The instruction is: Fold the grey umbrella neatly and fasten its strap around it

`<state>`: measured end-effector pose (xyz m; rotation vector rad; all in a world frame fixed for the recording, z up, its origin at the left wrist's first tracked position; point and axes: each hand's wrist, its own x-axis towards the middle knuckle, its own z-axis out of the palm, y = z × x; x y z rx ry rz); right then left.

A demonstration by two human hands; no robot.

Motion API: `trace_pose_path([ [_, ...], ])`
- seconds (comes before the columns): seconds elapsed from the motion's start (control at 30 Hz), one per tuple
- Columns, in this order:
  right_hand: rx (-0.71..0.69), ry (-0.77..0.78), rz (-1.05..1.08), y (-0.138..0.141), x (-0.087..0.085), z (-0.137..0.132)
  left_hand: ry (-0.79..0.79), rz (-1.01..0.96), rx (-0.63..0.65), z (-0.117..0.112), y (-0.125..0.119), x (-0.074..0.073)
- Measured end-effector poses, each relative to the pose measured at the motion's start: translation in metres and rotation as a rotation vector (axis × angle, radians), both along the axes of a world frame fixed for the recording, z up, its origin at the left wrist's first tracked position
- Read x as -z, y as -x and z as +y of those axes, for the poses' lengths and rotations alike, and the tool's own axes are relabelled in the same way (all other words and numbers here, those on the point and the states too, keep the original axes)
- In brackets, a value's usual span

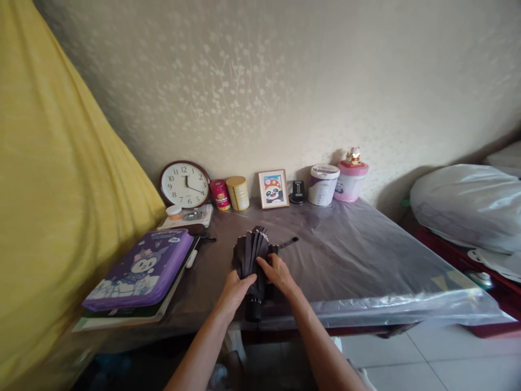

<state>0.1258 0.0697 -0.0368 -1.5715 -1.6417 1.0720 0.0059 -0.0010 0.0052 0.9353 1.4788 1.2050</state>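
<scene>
A black folding umbrella (251, 252), collapsed short with its fabric in loose pleats, is between my two hands over the front part of the table. Its dark handle points toward me and its ribbed end points to the wall. My left hand (236, 288) grips the umbrella's left side, thumb across the fabric. On the right side, my right hand (279, 273) pinches the pleats with thumb and fingers; some of those fingers are hidden. A dark strap (291, 242) sticks out to the right of the umbrella.
A purple cartoon case (142, 269) lies on books at the left, beside a yellow curtain (61, 179). Along the wall stand a round clock (185, 184), tins, a picture frame (273, 189) and tubs. Clear plastic covers the table (358, 255). White bags (459, 206) sit at the right.
</scene>
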Motion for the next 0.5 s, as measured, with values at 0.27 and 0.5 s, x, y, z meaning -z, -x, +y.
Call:
trace_pose_path([
  [0.27,-0.002,0.008,0.004,-0.0009,-0.0011,0.0061,0.005,0.041,0.003,-0.0025,-0.0022,-0.0018],
  [0.5,-0.023,0.086,0.178,-0.0073,-0.0103,0.0004,-0.016,0.065,-0.008,-0.002,-0.0045,-0.0009],
])
